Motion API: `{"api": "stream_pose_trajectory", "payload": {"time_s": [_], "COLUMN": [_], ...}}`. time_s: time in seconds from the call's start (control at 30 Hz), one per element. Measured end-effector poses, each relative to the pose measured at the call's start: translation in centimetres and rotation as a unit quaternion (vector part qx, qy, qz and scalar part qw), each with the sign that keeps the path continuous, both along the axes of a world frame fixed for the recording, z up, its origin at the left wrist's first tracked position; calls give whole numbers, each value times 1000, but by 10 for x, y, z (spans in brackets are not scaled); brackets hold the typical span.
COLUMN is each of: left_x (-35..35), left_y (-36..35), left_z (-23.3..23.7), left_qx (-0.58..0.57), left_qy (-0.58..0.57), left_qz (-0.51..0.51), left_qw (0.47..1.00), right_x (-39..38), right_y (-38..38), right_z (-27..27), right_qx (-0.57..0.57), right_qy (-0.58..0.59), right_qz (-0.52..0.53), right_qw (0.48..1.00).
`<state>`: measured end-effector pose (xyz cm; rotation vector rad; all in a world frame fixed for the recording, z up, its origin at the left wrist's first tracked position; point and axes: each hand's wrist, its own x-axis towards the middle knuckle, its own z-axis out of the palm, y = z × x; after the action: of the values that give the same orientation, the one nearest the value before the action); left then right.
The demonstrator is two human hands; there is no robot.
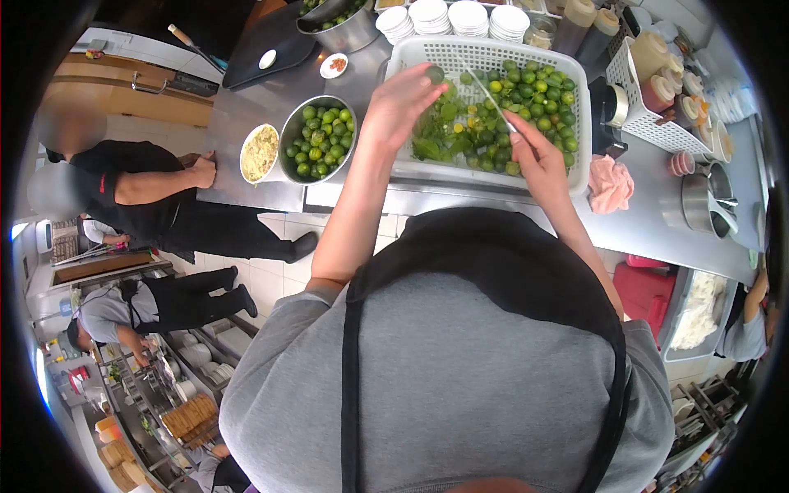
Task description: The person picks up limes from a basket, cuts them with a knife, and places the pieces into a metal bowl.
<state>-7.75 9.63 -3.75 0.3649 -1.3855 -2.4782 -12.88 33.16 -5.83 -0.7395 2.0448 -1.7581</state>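
Note:
A white perforated basket (582,123) holds many small green limes (534,90), with green leaves (444,123) in its left part. Over the basket's left side, my left hand (400,107) holds a lime (434,75) at its fingertips. My right hand (538,156) grips the handle of a knife (491,97), whose blade points up and to the left above the limes. Left of my left forearm, a steel bowl (352,152) is filled with more limes, and beside it stands a white container of chopped pale food (260,153).
Stacked white cups (428,18) and sauce bottles (575,25) line the back. A pink cloth (610,184) lies right of the basket, near steel containers (697,201). A person in black (140,189) leans on the counter at left. Other people work farther off.

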Motion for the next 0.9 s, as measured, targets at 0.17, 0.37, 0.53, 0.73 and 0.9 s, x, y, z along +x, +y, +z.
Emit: {"api": "stream_pose_trajectory", "payload": {"time_s": [0.17,0.37,0.53,0.73,0.9], "left_x": [3,1,-1,-2,2], "left_y": [9,15,22,22,33], "left_z": [-2,6,12,7,2], "left_qx": [-53,-64,-74,-152,-282], "left_qy": [19,7,33,26,-34], "left_qz": [69,81,95,127,109], "left_qw": [996,995,992,980,953], "right_x": [15,15,15,15,13], "right_y": [-2,0,0,1,-1], "right_z": [12,8,8,12,16], "right_qx": [-41,-12,-27,-4,8], "right_qy": [-4,-14,0,40,78], "right_qz": [43,36,32,27,1], "right_qw": [998,999,999,999,997]}}
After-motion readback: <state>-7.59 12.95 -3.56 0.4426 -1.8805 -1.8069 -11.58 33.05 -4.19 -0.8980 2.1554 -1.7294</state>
